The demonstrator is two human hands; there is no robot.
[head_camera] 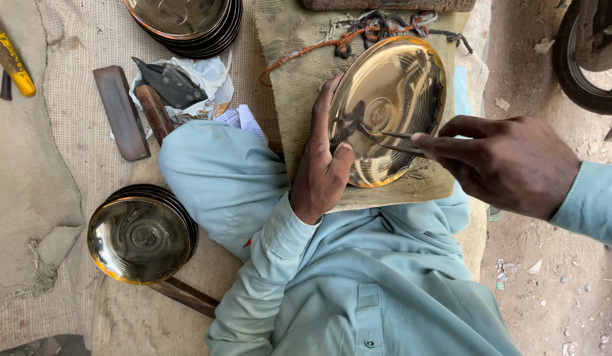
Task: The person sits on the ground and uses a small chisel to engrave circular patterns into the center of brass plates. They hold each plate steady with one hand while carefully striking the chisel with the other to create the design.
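A shiny brass plate (391,92) with a scalloped rim lies on a worn wooden board (299,59) across my lap. My left hand (321,165) rests on the board and holds the plate's left rim, thumb pressed on its edge. My right hand (503,161) comes in from the right, pinching a thin metal scribing tool (393,142) whose points touch the plate's inner surface near the centre ring.
A stack of brass plates (140,237) sits at lower left, another stack (187,23) at top. A flat metal bar (120,112), a wooden-handled hammer (162,95) on crumpled paper, a yellow-handled tool (11,62) and a tyre (583,59) at top right.
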